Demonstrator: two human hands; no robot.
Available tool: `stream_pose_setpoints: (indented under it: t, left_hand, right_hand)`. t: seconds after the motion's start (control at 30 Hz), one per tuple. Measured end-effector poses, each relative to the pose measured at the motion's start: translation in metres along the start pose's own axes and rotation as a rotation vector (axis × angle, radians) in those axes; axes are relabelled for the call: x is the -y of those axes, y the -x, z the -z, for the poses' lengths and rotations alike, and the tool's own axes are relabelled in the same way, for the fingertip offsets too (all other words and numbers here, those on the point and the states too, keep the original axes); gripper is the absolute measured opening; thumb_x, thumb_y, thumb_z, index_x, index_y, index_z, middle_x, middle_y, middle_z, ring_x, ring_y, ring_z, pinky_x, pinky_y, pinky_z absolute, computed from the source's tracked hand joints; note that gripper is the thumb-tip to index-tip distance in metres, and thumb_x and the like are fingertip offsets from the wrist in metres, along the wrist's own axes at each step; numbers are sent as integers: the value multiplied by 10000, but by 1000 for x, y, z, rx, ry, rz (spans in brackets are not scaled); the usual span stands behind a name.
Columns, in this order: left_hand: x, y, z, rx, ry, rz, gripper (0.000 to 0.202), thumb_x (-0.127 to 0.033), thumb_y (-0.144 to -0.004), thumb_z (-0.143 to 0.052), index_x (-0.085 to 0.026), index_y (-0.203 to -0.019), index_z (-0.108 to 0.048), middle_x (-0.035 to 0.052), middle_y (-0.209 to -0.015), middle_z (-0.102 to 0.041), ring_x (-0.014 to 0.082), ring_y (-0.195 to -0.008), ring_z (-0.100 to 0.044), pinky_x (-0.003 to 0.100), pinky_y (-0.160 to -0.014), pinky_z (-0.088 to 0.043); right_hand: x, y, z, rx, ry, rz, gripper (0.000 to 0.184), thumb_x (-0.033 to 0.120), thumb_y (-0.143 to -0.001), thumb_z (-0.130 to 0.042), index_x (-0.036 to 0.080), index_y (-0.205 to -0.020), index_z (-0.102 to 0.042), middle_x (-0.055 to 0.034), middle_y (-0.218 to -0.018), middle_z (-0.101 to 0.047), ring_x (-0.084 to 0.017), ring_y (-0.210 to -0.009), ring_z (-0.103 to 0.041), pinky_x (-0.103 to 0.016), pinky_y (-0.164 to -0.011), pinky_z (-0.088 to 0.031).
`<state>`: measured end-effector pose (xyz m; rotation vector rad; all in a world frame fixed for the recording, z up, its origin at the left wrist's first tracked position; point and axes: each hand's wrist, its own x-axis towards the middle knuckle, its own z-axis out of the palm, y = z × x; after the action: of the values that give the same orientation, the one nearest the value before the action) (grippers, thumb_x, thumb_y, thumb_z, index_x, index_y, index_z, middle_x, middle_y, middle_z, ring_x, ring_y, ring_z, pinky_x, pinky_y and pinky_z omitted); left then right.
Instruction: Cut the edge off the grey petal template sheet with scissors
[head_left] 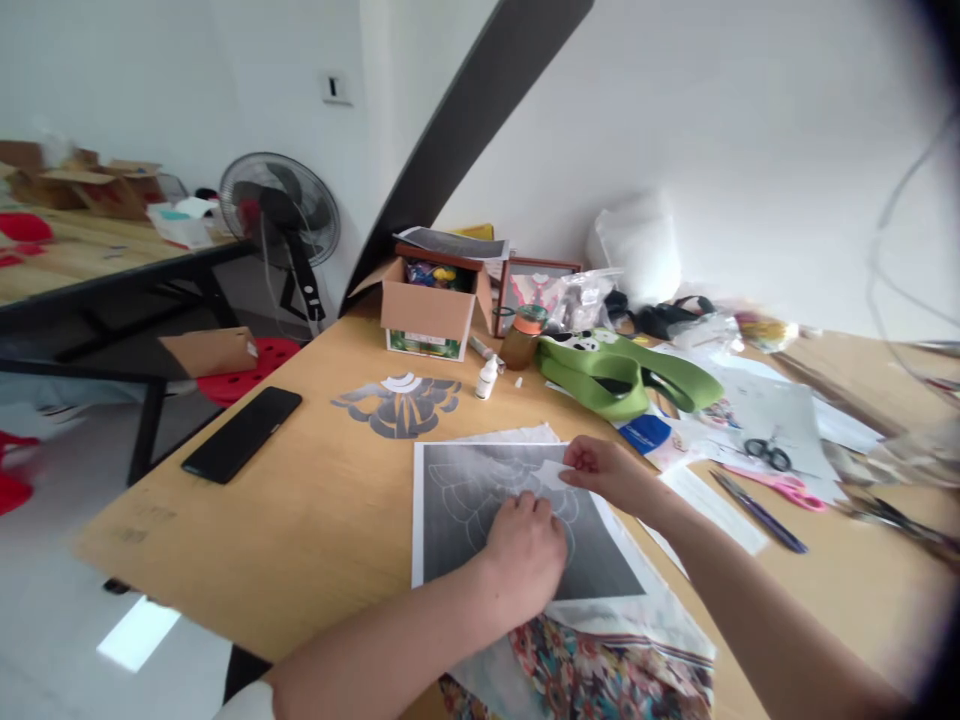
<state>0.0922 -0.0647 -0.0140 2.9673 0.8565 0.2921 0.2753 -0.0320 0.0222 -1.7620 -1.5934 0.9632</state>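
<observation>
A dark grey printed sheet with a white border and pale petal outlines lies on the table. My left hand rests on it, palm down, fingers bent against the surface; what is under the fingertips is hidden. Near the sheet's upper right corner, my right hand pinches a small white piece of paper between thumb and fingers. Under the sheet is cloth, white toward the top and floral fabric toward me. Beyond the sheet lie grey petal-shaped cutouts grouped like a flower.
A white dropper bottle and an amber jar stand behind the sheet, near an open carton. A black phone lies left. To the right are a green strap, pink-handled scissors, black-handled scissors and papers.
</observation>
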Motion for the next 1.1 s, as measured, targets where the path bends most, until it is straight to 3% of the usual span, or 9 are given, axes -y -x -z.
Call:
stream_pose_setpoints:
  t: [0.17,0.27,0.4,0.6,0.7,0.8,0.9,0.93,1.1]
  left_hand:
    - [3,-1,12,81,19,-6,286,-325,-874,-589,-59,-927,-676,159,-929,-627,295,-957,-560,381,-730,-476]
    - [15,10,28,-86,71,28,290,-388,-884,-597,-105,-887,-662,108,-846,-623,264,-903,-569,354,-712,-483]
    - [43,35,51,-320,12,277,324,-443,-878,-625,-135,-969,-580,73,-863,-604,242,-856,-582,354,-710,-496]
    - [81,64,55,-358,-132,415,74,-192,-863,-594,-154,-906,-547,61,-831,-602,241,-796,-604,356,-680,-499]
    - [96,74,51,-407,-104,454,93,-86,-820,-545,-171,-855,-558,56,-789,-606,234,-788,-609,339,-681,-487]
    - [118,82,52,-551,223,594,132,-67,-776,-558,-199,-783,-564,34,-751,-610,212,-767,-605,315,-684,-466]
    - [148,88,56,-788,969,843,128,-129,-700,-648,-210,-686,-551,-14,-608,-570,158,-593,-561,263,-580,-432]
    - [158,90,58,-827,1126,882,128,-177,-692,-664,-210,-680,-541,-22,-571,-564,143,-527,-539,250,-529,-415]
    - [188,102,57,-934,1425,903,294,-382,-637,-728,-186,-710,-521,26,-588,-646,127,-460,-556,231,-469,-399]
  right_hand:
    - [39,-6,-15,-40,-71,91,331,438,-589,-766,198,-660,-550,32,-573,-530,-114,-535,-480,-251,-509,-409]
    - [60,-10,-29,-49,-63,121,265,376,-603,-748,204,-664,-557,23,-575,-553,-118,-533,-498,-250,-504,-425]
    - [80,-18,-51,-7,-144,48,184,259,-634,-711,204,-720,-557,31,-560,-573,-120,-514,-536,-242,-484,-445]
    - [117,-28,-95,143,-267,-64,174,86,-669,-630,185,-778,-538,59,-504,-560,-90,-452,-513,-193,-405,-369]
    - [134,-35,-112,189,-295,-61,190,53,-671,-620,188,-779,-542,74,-486,-535,-85,-446,-506,-183,-392,-349]
    - [144,-48,-124,204,-348,-48,98,144,-734,-651,185,-773,-570,32,-575,-603,-88,-480,-536,-183,-403,-377]
    - [148,-67,-132,127,-364,-15,117,253,-786,-670,178,-740,-592,-7,-669,-638,-83,-520,-534,-175,-420,-397]
    - [149,-73,-136,104,-360,-6,138,268,-782,-687,177,-729,-597,-9,-670,-632,-82,-528,-527,-173,-426,-400]
    - [160,-93,-156,169,-361,25,187,273,-726,-766,162,-687,-621,-7,-639,-613,-87,-545,-522,-190,-473,-434]
